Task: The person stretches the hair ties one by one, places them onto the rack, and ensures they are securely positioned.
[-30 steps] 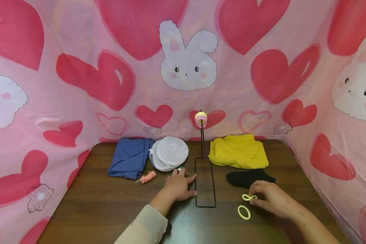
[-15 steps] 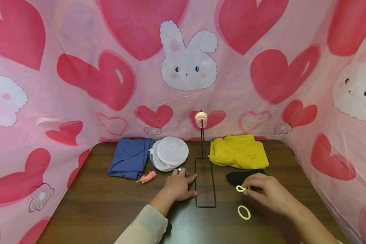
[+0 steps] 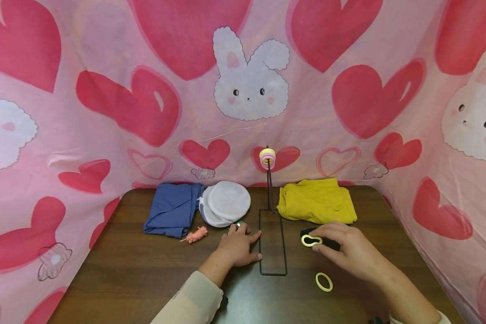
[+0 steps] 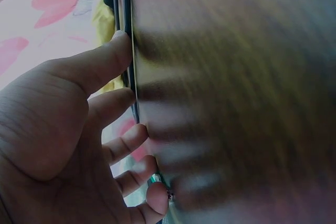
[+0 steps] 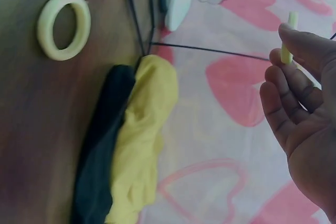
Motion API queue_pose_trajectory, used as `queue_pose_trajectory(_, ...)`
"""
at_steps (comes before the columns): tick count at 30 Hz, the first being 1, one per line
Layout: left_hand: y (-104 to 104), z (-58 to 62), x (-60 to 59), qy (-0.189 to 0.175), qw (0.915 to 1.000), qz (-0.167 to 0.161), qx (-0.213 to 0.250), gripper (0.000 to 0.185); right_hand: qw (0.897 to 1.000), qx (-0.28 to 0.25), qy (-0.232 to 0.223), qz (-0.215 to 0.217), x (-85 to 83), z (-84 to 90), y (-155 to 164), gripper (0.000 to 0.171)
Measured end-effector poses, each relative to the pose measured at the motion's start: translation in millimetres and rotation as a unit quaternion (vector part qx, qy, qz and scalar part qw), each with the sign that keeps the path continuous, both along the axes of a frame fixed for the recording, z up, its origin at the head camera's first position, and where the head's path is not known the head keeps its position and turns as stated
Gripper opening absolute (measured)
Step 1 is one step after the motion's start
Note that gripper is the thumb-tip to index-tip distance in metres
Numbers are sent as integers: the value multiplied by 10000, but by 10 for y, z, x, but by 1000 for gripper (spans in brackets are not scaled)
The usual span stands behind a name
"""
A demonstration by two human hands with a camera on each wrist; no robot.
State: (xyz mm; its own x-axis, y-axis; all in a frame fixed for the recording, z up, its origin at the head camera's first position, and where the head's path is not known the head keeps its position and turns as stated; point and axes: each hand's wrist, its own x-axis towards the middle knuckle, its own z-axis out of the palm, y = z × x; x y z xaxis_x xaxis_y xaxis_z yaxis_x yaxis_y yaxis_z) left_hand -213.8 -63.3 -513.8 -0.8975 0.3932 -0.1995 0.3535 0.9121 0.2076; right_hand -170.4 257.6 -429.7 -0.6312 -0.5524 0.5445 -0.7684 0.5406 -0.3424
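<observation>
The right hand (image 3: 348,252) pinches a yellow hair tie (image 3: 311,240) just above the black cloth (image 3: 328,243). The left hand (image 3: 236,247) rests flat, fingers relaxed, on the table (image 3: 125,279) beside the wire stand (image 3: 272,243). Another hair tie (image 3: 324,282) lies on the table near the right wrist.

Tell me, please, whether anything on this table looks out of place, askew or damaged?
Nothing looks damaged or spilled. One yellow hair tie lies loose on the table while others sit on the wire stand. A small pink scrap lies by the blue cloth. The right hand pinches another yellow tie.
</observation>
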Motion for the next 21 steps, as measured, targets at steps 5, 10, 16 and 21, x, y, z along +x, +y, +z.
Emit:
queue_pose_trajectory(5, 3, 8, 6, -18, 10000, 13, 8, 73, 9997, -64, 138, 189, -22, 120, -88, 35)
queue_pose_trajectory(10, 8, 8, 6, -44, 10000, 20, 24, 74, 9971, -368, 487, 454, -27, 260, -206, 26)
queue_pose_trajectory(16, 7, 8, 3, -31, 10000, 12, 24, 74, 9891, -569, 1105, 793, -36, 457, -370, 31)
queue_pose_trajectory(21, -2, 17, 12, -19, 10000, 24, -8, 73, 9822, -812, 1283, 1106, -32, 630, -497, 28)
